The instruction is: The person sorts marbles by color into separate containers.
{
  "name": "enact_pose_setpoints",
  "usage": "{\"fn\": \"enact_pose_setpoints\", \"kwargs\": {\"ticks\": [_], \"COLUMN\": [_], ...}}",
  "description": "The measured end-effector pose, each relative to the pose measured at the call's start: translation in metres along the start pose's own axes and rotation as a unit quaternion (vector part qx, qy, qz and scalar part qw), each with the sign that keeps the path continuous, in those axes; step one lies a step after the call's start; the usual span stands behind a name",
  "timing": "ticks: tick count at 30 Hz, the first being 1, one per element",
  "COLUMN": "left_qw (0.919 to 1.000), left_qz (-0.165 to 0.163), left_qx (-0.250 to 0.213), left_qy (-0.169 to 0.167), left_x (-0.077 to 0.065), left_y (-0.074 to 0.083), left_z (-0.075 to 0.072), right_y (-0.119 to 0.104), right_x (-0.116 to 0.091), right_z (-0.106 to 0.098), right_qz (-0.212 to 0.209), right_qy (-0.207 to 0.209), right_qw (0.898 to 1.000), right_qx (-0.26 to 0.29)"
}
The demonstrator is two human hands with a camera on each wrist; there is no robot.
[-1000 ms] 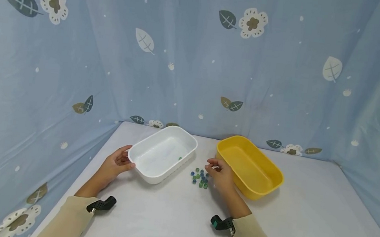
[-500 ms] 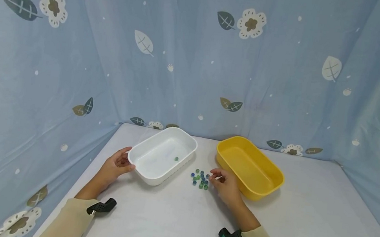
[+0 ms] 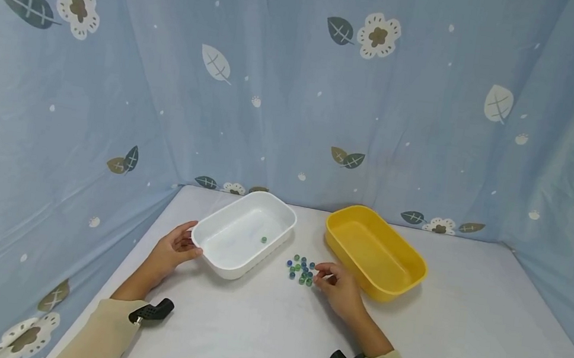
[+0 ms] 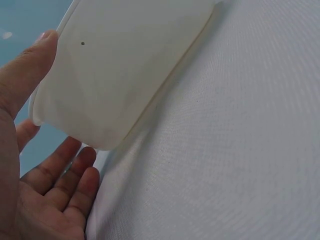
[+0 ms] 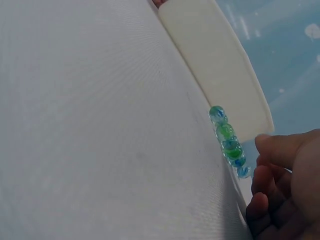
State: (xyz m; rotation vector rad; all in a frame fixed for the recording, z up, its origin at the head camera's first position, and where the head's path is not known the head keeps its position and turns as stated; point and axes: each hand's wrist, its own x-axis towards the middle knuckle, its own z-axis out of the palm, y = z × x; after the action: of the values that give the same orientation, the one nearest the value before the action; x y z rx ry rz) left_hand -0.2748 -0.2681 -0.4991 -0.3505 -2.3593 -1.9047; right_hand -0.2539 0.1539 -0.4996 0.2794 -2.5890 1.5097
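In the head view my left hand [image 3: 168, 254] holds the near left end of a white plastic basin [image 3: 212, 262]. The left wrist view has the thumb along the rim of that basin [image 4: 115, 75] and the fingers by its end wall. One green marble [image 3: 264, 239] lies inside. To the basin's right, several blue and green glass marbles [image 3: 298, 267] sit in a loose cluster on the table. My right hand [image 3: 341, 293] is at the right side of the cluster, fingers loosely bent. In the right wrist view its thumb and fingertips [image 5: 264, 142] stand beside the marbles [image 5: 227, 132], with no marble visible between them.
A yellow plastic basin [image 3: 330, 238] stands behind and to the right of my right hand. White cloth [image 3: 246, 335] covers the table. A blue patterned curtain [image 3: 288, 83] closes off the back and sides.
The marble in the white basin has rolled a little left. My right hand has moved slightly back and down, its fingertips now lower beside the cluster. The left hand keeps its place.
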Motion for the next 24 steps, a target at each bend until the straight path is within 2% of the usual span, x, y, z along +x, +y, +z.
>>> {"fn": "enact_pose_setpoints", "kwargs": {"ticks": [8, 16, 24], "left_qw": [1.0, 1.0, 0.9999], "left_qz": [0.003, 0.004, 0.008], "left_qx": [-0.008, -0.002, -0.008], "left_qy": [-0.002, 0.0, -0.002], "left_x": [-0.001, -0.003, 0.0], "left_y": [0.001, 0.001, -0.003], "left_z": [0.001, 0.001, 0.0], "right_y": [0.004, 0.004, 0.006], "right_x": [-0.004, -0.008, -0.005], "right_z": [0.003, 0.007, 0.011], "right_qz": [-0.011, -0.035, -0.055], "right_qy": [-0.012, -0.016, -0.022], "right_qw": [1.0, 0.996, 0.989], "right_qx": [-0.024, -0.077, -0.136]}}
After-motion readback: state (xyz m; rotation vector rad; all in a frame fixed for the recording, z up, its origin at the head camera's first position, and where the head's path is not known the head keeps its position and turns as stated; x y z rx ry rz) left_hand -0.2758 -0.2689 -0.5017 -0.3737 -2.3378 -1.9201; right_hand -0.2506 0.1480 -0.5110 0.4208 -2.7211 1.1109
